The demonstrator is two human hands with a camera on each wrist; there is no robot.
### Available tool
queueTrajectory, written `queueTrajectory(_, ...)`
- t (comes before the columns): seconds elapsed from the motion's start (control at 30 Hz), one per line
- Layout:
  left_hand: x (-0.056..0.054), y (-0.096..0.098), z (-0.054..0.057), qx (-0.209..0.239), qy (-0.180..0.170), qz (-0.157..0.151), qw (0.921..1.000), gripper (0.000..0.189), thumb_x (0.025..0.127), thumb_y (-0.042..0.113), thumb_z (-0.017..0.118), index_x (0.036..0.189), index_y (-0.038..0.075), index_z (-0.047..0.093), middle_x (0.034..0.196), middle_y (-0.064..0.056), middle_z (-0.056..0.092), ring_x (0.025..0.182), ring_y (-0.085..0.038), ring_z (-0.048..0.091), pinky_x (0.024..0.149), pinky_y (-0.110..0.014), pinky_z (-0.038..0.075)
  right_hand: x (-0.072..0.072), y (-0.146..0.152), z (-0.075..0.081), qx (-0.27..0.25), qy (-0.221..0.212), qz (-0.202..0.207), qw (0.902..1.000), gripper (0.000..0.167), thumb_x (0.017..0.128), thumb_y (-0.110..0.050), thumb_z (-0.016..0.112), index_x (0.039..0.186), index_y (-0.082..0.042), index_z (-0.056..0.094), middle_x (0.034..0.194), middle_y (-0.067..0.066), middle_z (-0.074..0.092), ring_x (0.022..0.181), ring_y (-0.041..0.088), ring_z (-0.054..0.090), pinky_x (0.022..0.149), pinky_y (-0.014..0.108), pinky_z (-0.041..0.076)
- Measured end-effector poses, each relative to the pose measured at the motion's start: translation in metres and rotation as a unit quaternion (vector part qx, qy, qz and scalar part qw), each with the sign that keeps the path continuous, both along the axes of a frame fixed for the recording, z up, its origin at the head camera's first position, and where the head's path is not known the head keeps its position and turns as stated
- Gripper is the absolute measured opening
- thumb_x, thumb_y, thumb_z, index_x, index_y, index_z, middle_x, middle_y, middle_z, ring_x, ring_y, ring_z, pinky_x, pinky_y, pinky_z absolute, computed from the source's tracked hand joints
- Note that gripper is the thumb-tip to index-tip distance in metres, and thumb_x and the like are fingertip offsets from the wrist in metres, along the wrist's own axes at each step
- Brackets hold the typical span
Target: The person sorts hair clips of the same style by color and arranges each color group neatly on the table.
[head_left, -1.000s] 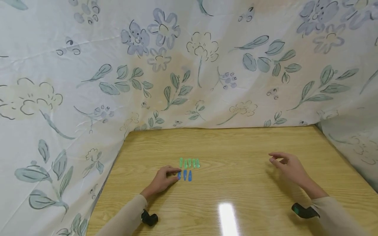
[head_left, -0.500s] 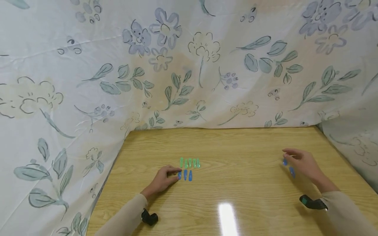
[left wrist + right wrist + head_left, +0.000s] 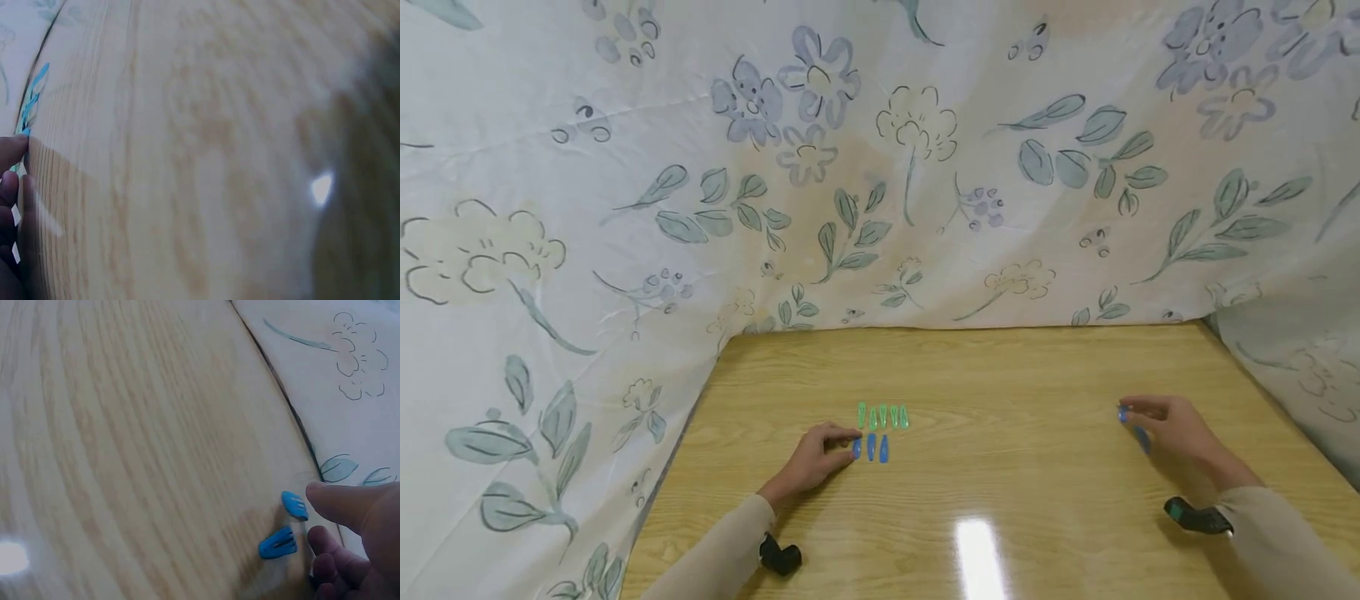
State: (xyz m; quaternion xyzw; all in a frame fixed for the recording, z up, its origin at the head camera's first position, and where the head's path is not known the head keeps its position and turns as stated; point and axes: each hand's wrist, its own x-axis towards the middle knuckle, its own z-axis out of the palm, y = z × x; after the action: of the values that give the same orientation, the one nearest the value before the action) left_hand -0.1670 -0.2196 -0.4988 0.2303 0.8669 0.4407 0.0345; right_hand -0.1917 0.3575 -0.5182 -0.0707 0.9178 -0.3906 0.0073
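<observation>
My left hand rests on the wood table, its index finger and thumb pinching the leftmost blue hair clip at its two ends. Beside that clip lie two more blue hair clips. A row of several green hair clips lies just beyond them. At the right, my right hand is low over the table with thumb and fingertips right at a blue hair clip. The right wrist view shows its thumb and fingers apart. A second blue hair clip lies close by, partly covered by the hand in the head view.
The wood table ends at a floral cloth hanging behind it and along both sides. A bright light reflection shows on the near part of the tabletop. Each wrist wears a black camera mount.
My right hand has moved right, uncovering two blue hair clips, then lowered its fingertips to the farther one. The left hand has stayed at its clip. The head view has shifted slightly.
</observation>
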Motion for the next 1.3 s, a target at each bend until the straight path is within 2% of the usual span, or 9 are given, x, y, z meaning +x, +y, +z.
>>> queueTrajectory(0.17,0.0,0.0,-0.004,0.003,0.001,0.002,1.0,0.03,0.093,-0.002,0.068,0.122,-0.006,0.068,0.116,-0.02,0.064,0.101,-0.036,0.06,0.088,-0.044,0.05,-0.001,-0.001,-0.011,0.019,0.043,-0.006,0.9989,0.033,0.1,-0.012,0.062,0.122,0.012,0.064,0.116,0.035,0.063,0.1,0.051,0.062,0.066,0.029,0.05)
queueTrajectory(0.27,0.004,0.001,0.003,0.001,-0.003,-0.001,1.0,0.029,0.093,-0.002,0.068,0.122,-0.008,0.067,0.113,-0.022,0.064,0.1,-0.038,0.059,0.087,-0.043,0.049,-0.002,-0.004,-0.015,0.029,0.067,-0.012,0.9973,0.028,0.098,-0.009,0.064,0.118,0.01,0.067,0.114,0.035,0.064,0.096,0.051,0.063,0.067,0.034,0.05)
queueTrajectory(0.43,0.005,0.001,0.001,-0.001,-0.008,0.002,1.0,0.029,0.093,-0.002,0.068,0.121,-0.008,0.068,0.11,-0.021,0.064,0.098,-0.038,0.058,0.086,-0.042,0.049,-0.001,-0.009,-0.015,0.037,0.056,-0.023,0.9975,0.028,0.096,-0.008,0.064,0.117,0.01,0.066,0.099,0.027,0.069,0.08,0.033,0.064,0.064,0.038,0.049)
queueTrajectory(0.5,0.005,0.0,-0.003,0.002,-0.008,0.004,1.0,0.029,0.092,-0.002,0.068,0.121,-0.008,0.068,0.11,-0.021,0.064,0.098,-0.038,0.059,0.086,-0.042,0.049,0.0,-0.01,-0.014,0.041,0.052,-0.028,0.9974,0.028,0.096,-0.008,0.065,0.117,0.01,0.066,0.097,0.024,0.069,0.08,0.029,0.062,0.064,0.036,0.049)
queueTrajectory(0.63,-0.001,-0.004,-0.021,0.0,0.001,0.011,0.9999,0.03,0.092,-0.001,0.069,0.122,-0.006,0.069,0.111,-0.019,0.065,0.098,-0.036,0.06,0.086,-0.04,0.049,0.001,-0.012,-0.014,0.053,0.057,-0.035,0.9964,0.026,0.093,-0.005,0.067,0.114,0.01,0.067,0.103,0.029,0.067,0.086,0.036,0.063,0.066,0.039,0.049)
queueTrajectory(0.73,-0.007,-0.009,-0.036,-0.01,0.007,0.017,0.9998,0.03,0.093,0.005,0.071,0.123,0.0,0.07,0.111,-0.012,0.066,0.098,-0.03,0.06,0.086,-0.038,0.049,0.003,-0.015,-0.014,0.049,0.05,-0.038,0.9968,0.026,0.093,-0.003,0.065,0.115,0.011,0.066,0.108,0.033,0.065,0.09,0.043,0.063,0.068,0.044,0.051)
queueTrajectory(0.83,-0.011,-0.013,-0.043,-0.014,0.006,0.015,0.9998,0.03,0.094,0.011,0.072,0.123,0.007,0.071,0.11,-0.003,0.066,0.098,-0.022,0.06,0.087,-0.036,0.049,0.003,-0.018,-0.013,0.041,0.041,-0.041,0.9974,0.028,0.093,-0.002,0.064,0.117,0.012,0.065,0.109,0.035,0.063,0.093,0.046,0.062,0.069,0.045,0.052)
queueTrajectory(1.07,-0.015,-0.016,-0.041,-0.016,0.019,0.005,0.9997,0.03,0.094,0.015,0.072,0.123,0.01,0.072,0.109,0.0,0.066,0.097,-0.018,0.06,0.087,-0.036,0.049,0.0,-0.02,-0.013,0.04,0.056,-0.045,0.9966,0.029,0.092,0.001,0.064,0.118,0.012,0.064,0.108,0.035,0.063,0.093,0.047,0.062,0.066,0.039,0.05)
queueTrajectory(1.3,-0.016,-0.011,-0.037,-0.014,0.025,0.018,0.9994,0.03,0.093,0.007,0.072,0.123,0.003,0.071,0.108,-0.007,0.067,0.097,-0.025,0.06,0.086,-0.041,0.049,-0.004,-0.021,-0.008,0.04,0.074,-0.027,0.9961,0.028,0.09,0.004,0.063,0.117,0.012,0.065,0.108,0.038,0.063,0.097,0.052,0.062,0.073,0.054,0.053)
